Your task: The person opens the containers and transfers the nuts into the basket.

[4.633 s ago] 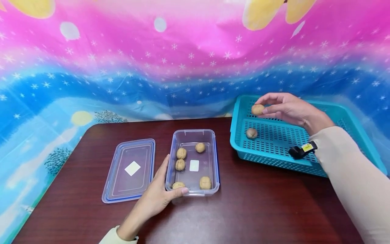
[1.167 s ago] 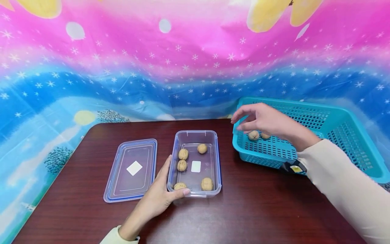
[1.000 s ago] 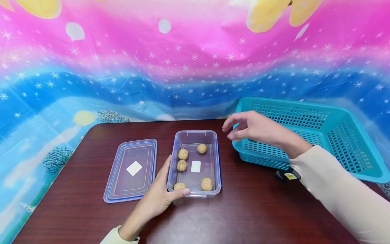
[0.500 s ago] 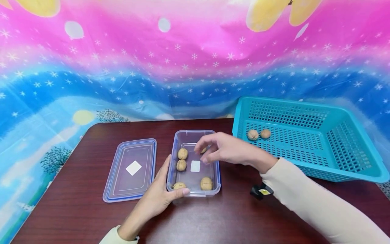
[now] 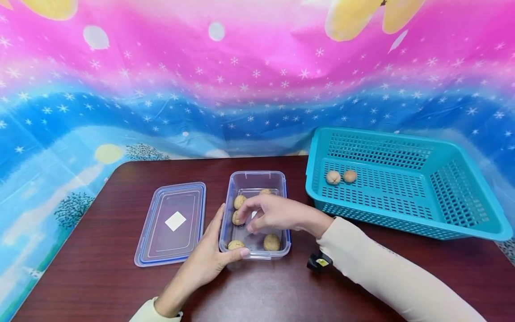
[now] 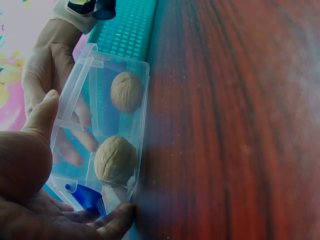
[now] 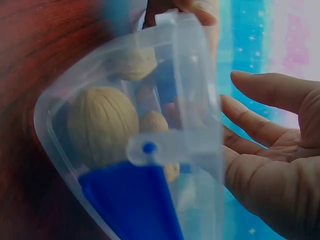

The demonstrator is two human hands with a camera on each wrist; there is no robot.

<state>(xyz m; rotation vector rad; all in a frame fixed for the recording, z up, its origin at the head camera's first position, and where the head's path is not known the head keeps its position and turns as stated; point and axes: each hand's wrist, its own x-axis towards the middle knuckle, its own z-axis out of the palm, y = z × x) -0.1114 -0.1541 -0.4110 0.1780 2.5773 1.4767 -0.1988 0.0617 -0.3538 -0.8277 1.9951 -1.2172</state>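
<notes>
My left hand (image 5: 209, 259) grips the near left corner of a clear plastic container (image 5: 263, 256), its thumb over the near rim. Inside lie several walnuts (image 5: 271, 242); in the left wrist view, two walnuts (image 6: 115, 160) show through the clear wall. Over the container's middle is my right hand (image 5: 277, 212), fingers curved downward beside the walnut at mid left (image 5: 236, 218), partly hiding it. Thumb and fingers stand apart in the right wrist view, where the right hand (image 7: 280, 125) holds nothing visible. Whether a fingertip touches that walnut, I cannot tell.
A teal perforated basket (image 5: 315, 165) stands at the right with two walnuts (image 5: 333, 177) at its left end. Left of the container lies its clear, blue-edged lid (image 5: 161, 239) on the dark wooden table (image 5: 257, 290). A patterned cloth (image 5: 241, 89) hangs behind.
My right hand set a walnut down in the basket beside another one, left it, then moved leftward and down into the container. The left hand has kept its grip on the container.
</notes>
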